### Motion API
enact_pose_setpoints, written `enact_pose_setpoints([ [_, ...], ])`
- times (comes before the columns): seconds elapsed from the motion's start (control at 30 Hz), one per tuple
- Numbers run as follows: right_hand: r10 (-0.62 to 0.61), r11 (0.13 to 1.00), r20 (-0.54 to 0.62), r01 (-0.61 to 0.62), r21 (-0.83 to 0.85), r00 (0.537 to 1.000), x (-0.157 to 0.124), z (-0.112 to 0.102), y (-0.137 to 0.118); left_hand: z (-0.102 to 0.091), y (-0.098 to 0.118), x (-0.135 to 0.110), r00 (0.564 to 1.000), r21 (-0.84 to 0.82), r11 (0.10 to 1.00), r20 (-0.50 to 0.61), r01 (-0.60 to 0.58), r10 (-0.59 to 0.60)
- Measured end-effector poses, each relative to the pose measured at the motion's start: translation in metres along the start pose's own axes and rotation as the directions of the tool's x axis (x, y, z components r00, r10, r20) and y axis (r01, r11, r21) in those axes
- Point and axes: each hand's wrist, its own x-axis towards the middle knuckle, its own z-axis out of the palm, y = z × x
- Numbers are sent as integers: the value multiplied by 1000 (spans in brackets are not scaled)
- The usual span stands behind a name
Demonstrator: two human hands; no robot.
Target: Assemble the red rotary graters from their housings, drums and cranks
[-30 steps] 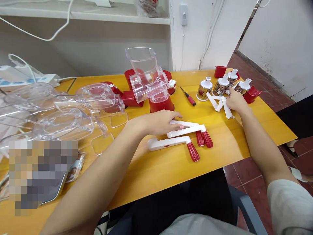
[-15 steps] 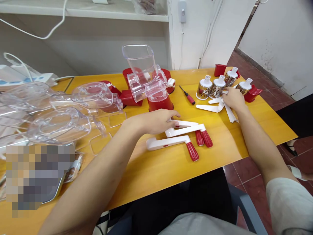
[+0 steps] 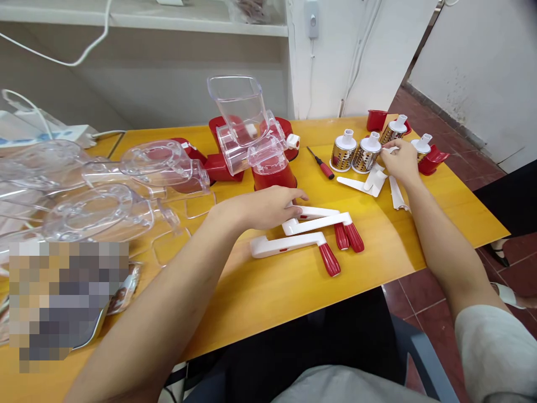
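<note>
Since the frame 0.5 s earlier, the 2 nearer grater drums have edged a little to the left, and the white pieces have come out of their fan, while the right hand has moved slightly farther in among the drums. Its fingers are curled close together around something white, though I cannot tell whether they pinch it or only touch it. Meanwhile the left hand lies loosely spread over the inner ends of 2 of the 3 cranks, thumb and forefinger apart, perhaps simply steadying itself there. Parts seem sorted by kind for easy picking: cranks at the near middle of the yellow tabletop, drums toward its far right, and the screwdriver left in between, within reach of either hand. All 4 drums stand upright with their stems on top, likely so they do not roll. They are shiny, silvery and perforated, with white caps. Among the white pieces just in front of them, 1 lies tilted across a flat strip, and another is set apart beside the right wrist. Each crank is a white arm with a ribbed red grip, and all their grips point the same way, toward the near edge.
</note>
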Motion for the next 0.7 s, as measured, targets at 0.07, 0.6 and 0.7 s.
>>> enact_pose_setpoints([
  [0.07, -12, 998, -37, 14, 68, 999, 0, -1, 0, 1, -1, 1, 1000, 5, 1000, 4, 8, -8],
  [0.6, -170, 749, -450, 412, 519, 876, -51, -28, -44, -2, 30, -12, 886, -222, 907, -389, -357, 253],
  [0.7, -322, 738, -337, 458, 496, 885, -77, -29, -55, 5, 41, -7, 816, -528, 677, -545, -513, 192],
])
